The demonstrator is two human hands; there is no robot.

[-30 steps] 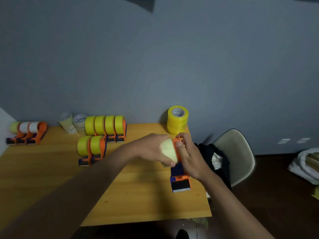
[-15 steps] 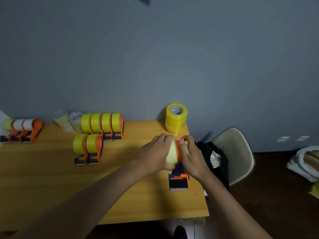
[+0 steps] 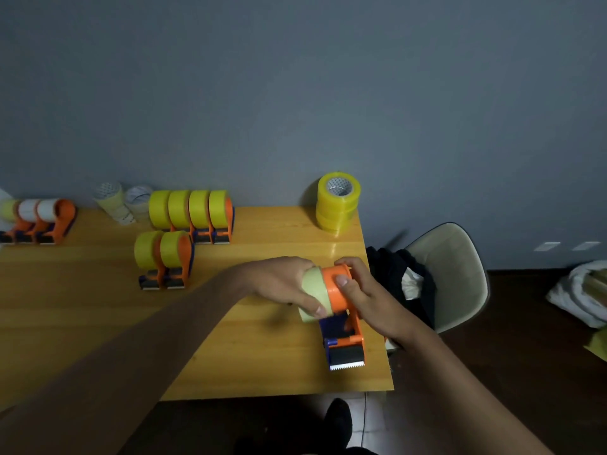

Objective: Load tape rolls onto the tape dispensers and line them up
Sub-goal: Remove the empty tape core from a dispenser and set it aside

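An orange and blue tape dispenser stands near the right edge of the wooden table, its toothed blade pointing toward me. My left hand grips a pale yellow tape roll pressed sideways against the dispenser's orange hub. My right hand holds that hub from the right, thumb on its face. Two loaded dispensers stand side by side mid-table, and a row of several loaded dispensers stands behind them. A stack of yellow tape rolls sits at the back right corner.
Three more dispensers stand at the far left. Two clear tape rolls lean by the wall. A beige chair with dark clothing sits right of the table. A white bag lies on the floor at right.
The view shifted. The dispenser stays on the table while my left hand keeps the roll against the hub; more of the orange hub face shows now under my right thumb.
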